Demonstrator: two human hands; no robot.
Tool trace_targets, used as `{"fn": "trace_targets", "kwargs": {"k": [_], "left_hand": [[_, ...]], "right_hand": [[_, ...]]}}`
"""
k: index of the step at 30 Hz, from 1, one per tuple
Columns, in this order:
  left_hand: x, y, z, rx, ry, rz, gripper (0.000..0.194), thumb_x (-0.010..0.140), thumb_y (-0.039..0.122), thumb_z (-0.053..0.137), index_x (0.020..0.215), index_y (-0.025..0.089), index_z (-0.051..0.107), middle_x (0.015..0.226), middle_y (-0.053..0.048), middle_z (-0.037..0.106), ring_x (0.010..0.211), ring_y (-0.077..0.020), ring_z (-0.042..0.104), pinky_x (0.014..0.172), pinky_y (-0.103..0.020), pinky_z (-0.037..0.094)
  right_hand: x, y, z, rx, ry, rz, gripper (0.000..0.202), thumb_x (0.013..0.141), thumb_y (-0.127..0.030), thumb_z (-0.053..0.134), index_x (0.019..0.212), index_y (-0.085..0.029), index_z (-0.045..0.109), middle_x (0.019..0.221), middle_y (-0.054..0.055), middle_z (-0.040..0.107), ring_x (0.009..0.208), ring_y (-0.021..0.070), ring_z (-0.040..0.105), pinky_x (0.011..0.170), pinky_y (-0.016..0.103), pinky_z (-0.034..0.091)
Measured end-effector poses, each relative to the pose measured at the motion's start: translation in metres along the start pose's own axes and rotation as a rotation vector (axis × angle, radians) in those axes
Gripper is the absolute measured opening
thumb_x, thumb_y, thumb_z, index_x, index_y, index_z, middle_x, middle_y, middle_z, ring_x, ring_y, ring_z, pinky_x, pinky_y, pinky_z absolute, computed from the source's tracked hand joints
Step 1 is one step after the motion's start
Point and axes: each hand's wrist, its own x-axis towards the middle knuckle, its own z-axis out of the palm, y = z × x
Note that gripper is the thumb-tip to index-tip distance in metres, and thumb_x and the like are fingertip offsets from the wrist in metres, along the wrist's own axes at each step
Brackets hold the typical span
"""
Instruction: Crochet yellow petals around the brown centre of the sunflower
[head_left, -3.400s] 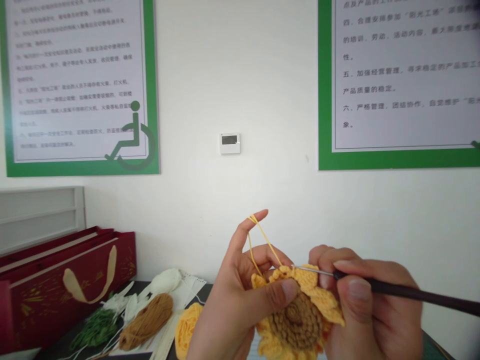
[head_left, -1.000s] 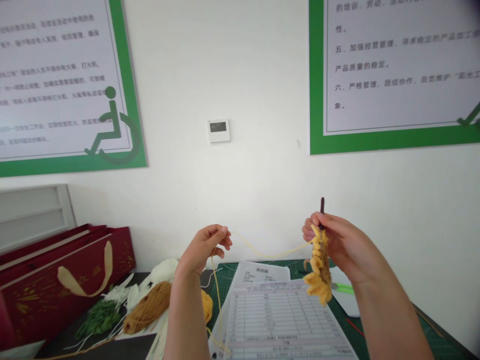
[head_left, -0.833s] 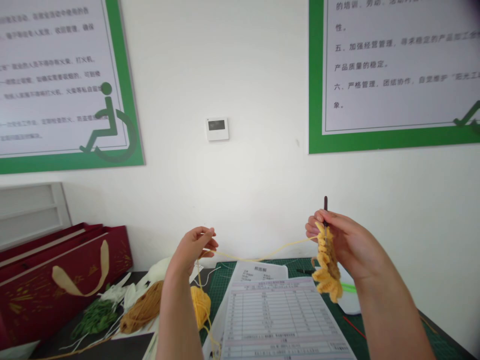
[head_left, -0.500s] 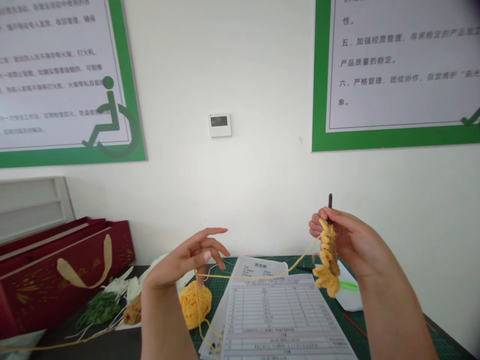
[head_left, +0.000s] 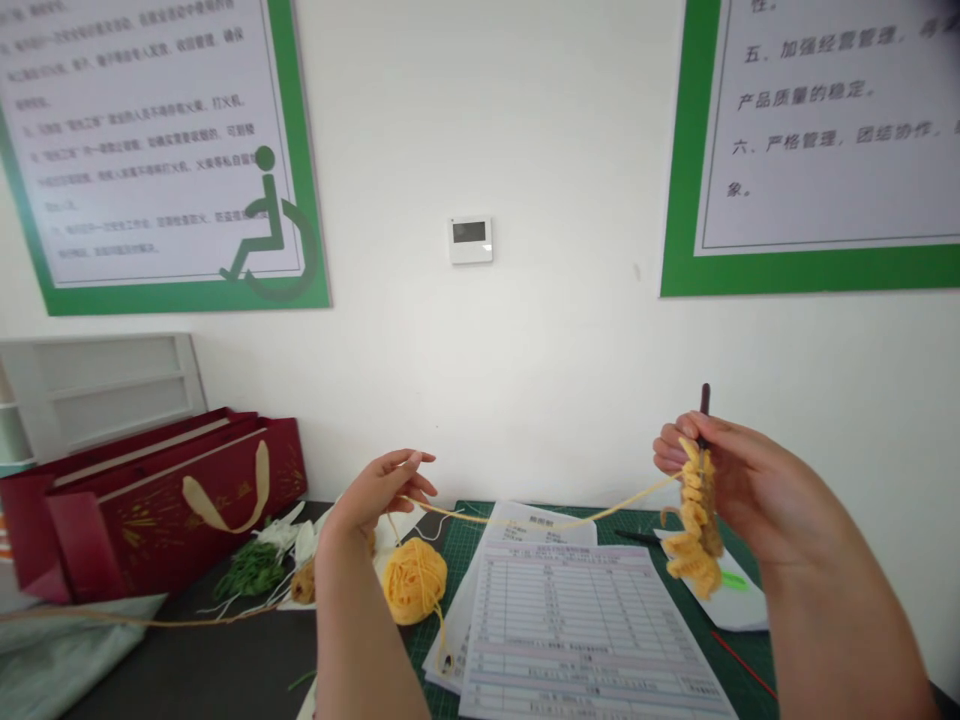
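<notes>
Out to the right, my right hand (head_left: 731, 475) is closed around a crochet hook (head_left: 705, 400), its dark handle pointing up. Below those fingers hangs a ruffled yellow crochet piece (head_left: 697, 530) with a brown part behind it. A strand of yellow yarn (head_left: 585, 520) sags from the piece across to my left hand (head_left: 386, 490), whose fingers are curled over with the strand passing through them. Just below my left hand, the yellow yarn ball (head_left: 415, 582) rests on the table, its lower left partly behind my forearm.
Printed sheets (head_left: 577, 630) lie on a green cutting mat (head_left: 469, 530). Right of them are a white paper (head_left: 739, 605) and a thin red stick (head_left: 742, 662). At left stand a dark red gift bag (head_left: 187, 520) and green yarn (head_left: 255, 570). A wall (head_left: 525, 380) rises behind.
My left hand's fingers have drawn in from spread to curled, and the yarn strand now leaves them higher up. The view has swung slightly left; my right hand keeps its hold.
</notes>
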Motion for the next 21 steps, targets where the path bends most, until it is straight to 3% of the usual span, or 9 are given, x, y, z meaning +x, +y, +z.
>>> {"fn": "trace_targets", "kwargs": {"k": [3,7,10,14,16,18,21], "left_hand": [[0.003,-0.010,-0.006,-0.004,0.042,0.011,0.038,0.098,0.036,0.067,0.132,0.018,0.064,0.133,-0.011,0.067,0.111,-0.0284,0.069,0.091,-0.050,0.060],[0.000,0.004,0.011,-0.045,-0.041,0.251,0.035,0.099,0.038,0.066,0.129,0.020,0.066,0.135,-0.010,0.066,0.113,-0.0301,0.068,0.093,-0.049,0.060],[-0.009,0.035,0.044,-0.083,-0.264,0.473,0.034,0.100,0.036,0.064,0.131,0.022,0.066,0.138,-0.011,0.065,0.116,-0.0289,0.066,0.097,-0.051,0.058],[-0.017,0.067,0.103,-0.141,-0.701,0.651,0.046,0.090,0.024,0.078,0.134,0.020,0.063,0.123,-0.009,0.072,0.114,-0.0286,0.069,0.104,-0.055,0.053],[-0.015,0.070,0.131,-0.182,-0.843,0.663,0.048,0.086,0.020,0.082,0.130,0.023,0.065,0.115,-0.010,0.075,0.111,-0.0255,0.070,0.106,-0.048,0.052],[-0.009,0.066,0.154,-0.223,-0.965,0.655,0.035,0.093,0.025,0.074,0.127,0.019,0.067,0.112,-0.008,0.074,0.104,-0.0253,0.071,0.097,-0.050,0.057],[0.003,0.057,0.178,-0.340,-1.060,0.625,0.027,0.097,0.034,0.069,0.118,0.016,0.069,0.116,-0.008,0.073,0.103,-0.0249,0.071,0.090,-0.048,0.060]], "right_hand": [[0.000,0.000,-0.001,-0.006,0.008,0.003,0.027,0.073,-0.039,0.083,0.064,-0.023,0.062,0.068,0.002,0.055,0.068,0.0183,0.048,0.056,0.030,0.038],[0.000,0.003,0.004,-0.002,-0.008,0.006,0.028,0.073,-0.038,0.083,0.064,-0.023,0.062,0.067,0.002,0.057,0.067,0.0179,0.048,0.057,0.030,0.038],[0.000,0.006,0.009,-0.001,-0.021,0.000,0.027,0.076,-0.038,0.082,0.065,-0.022,0.064,0.068,0.002,0.057,0.066,0.0174,0.048,0.057,0.030,0.038],[0.000,0.007,0.013,-0.004,-0.048,0.003,0.026,0.077,-0.037,0.081,0.065,-0.022,0.064,0.068,0.002,0.057,0.064,0.0169,0.047,0.055,0.030,0.037],[-0.001,0.007,0.014,0.006,-0.062,0.005,0.026,0.077,-0.036,0.081,0.065,-0.023,0.062,0.068,0.001,0.056,0.064,0.0170,0.047,0.055,0.031,0.037],[-0.002,0.006,0.015,0.022,-0.072,0.006,0.026,0.077,-0.036,0.081,0.065,-0.023,0.061,0.067,0.001,0.055,0.064,0.0175,0.048,0.056,0.031,0.039],[-0.002,0.005,0.015,0.047,-0.077,0.003,0.026,0.078,-0.036,0.079,0.065,-0.023,0.061,0.068,0.000,0.053,0.066,0.0175,0.049,0.058,0.030,0.042]]}}
